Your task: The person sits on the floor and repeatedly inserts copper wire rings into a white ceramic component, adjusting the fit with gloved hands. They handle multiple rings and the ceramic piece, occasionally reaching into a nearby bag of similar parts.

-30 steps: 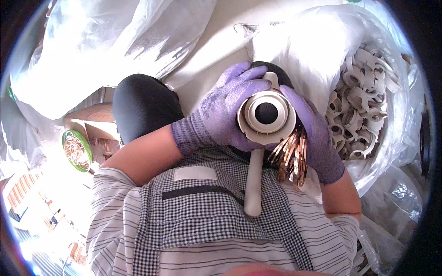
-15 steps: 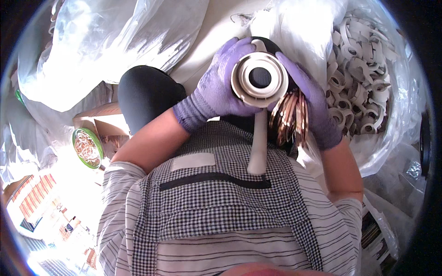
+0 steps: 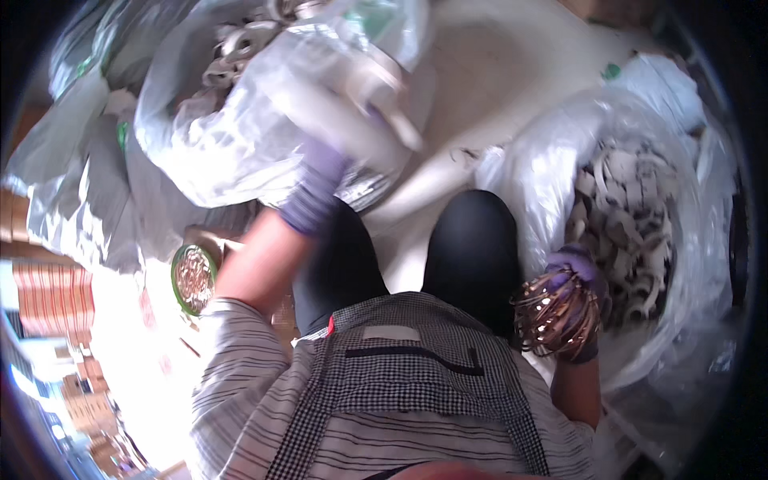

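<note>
My left hand point(image 3: 318, 164), in a purple glove, is reaching out to the left, smeared by motion. It grips a white plastic spouted fitting point(image 3: 376, 84), a round body with a tube-like arm, also blurred. Both are over the near side of a large clear plastic bag point(image 3: 232, 136) on the left. My right hand point(image 3: 578, 268), gloved in purple too, is closed round a bundle of thin copper-coloured metal rings point(image 3: 558, 314). The bundle fans out below the fingers, beside the right-hand bag.
A clear bag point(image 3: 544, 168) on the right holds many white curved plastic pieces point(image 3: 628, 208). More pale round parts point(image 3: 244, 40) lie in the left bag. By my left forearm stands a green-rimmed round container point(image 3: 192, 280) of copper-coloured rings. My knees point(image 3: 472, 232) are between the bags.
My hands have moved apart. The left swung away to the left bag with the white fitting; the right came down and back to the right with the rings. My view has shifted, showing both knees.
</note>
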`<state>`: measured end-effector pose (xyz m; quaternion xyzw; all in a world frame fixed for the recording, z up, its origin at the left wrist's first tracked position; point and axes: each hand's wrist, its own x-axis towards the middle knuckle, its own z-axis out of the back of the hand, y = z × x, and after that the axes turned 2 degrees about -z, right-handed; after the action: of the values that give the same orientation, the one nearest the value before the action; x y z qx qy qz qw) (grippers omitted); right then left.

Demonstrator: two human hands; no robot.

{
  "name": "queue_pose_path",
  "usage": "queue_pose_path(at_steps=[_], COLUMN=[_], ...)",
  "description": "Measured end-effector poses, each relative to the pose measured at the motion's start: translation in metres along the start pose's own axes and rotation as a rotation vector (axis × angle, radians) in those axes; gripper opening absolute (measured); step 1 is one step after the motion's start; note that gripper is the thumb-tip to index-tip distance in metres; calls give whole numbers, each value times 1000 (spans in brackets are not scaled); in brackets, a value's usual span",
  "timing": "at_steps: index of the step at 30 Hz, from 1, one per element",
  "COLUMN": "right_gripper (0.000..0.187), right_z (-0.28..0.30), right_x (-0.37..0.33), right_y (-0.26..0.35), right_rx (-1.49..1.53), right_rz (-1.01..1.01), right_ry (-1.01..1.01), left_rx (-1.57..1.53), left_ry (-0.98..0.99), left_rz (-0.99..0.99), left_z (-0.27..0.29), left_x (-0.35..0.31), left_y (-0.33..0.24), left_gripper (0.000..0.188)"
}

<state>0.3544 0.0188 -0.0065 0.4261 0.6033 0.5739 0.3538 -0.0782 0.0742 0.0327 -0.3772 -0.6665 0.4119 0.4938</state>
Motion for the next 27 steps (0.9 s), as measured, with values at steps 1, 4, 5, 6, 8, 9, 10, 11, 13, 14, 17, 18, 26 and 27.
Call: queue_pose_path(at_steps=[1,4,5,6,8,9,10,11,13,14,17,18,26,27], right_gripper=[24,20,24,28,34,36,38,40,41,41,36,34,30,32], right_z=[11,27,35,43,86,114,140,167,177,183,211,222,246,248], right_x=[-11,-27,-17,-11,-26,-36,-44,-58,-25,-10,27,35,88,89], right_y=[1,5,14,23,-12,-29,-43,-55,-25,-17,-27,-32,-62,-60], right_rx=[-64,-418,-479,-553,-588,-846,-1125,-1394,-470,-287,-1233,-1446,-1849,-1866], right_rz=[-7,213,167,120,239,276,323,377,79,-44,-171,-150,-345,-328], right_ry=[-74,-260,-228,-207,-308,-288,-273,-276,-220,-232,-264,-175,-261,-288], left_rx=[93,514,712,877,1003,953,726,-29,226,265,111,102,140,149], left_ry=[-36,-96,-127,-142,-90,-15,78,177,113,63,45,51,17,-5], left_rz=[-44,-213,-273,-331,-423,-459,-399,-104,-1,95,428,467,648,654], left_z=[30,125,156,177,181,170,156,134,77,48,2,-5,-18,-19], left_x=[34,133,151,167,191,191,181,163,96,63,-18,-39,-97,-96], left_y=[-11,-52,-76,-89,-82,-75,-62,-33,-12,0,33,47,57,51], left_gripper=[74,62,58,54,46,42,38,42,48,51,60,61,59,60])
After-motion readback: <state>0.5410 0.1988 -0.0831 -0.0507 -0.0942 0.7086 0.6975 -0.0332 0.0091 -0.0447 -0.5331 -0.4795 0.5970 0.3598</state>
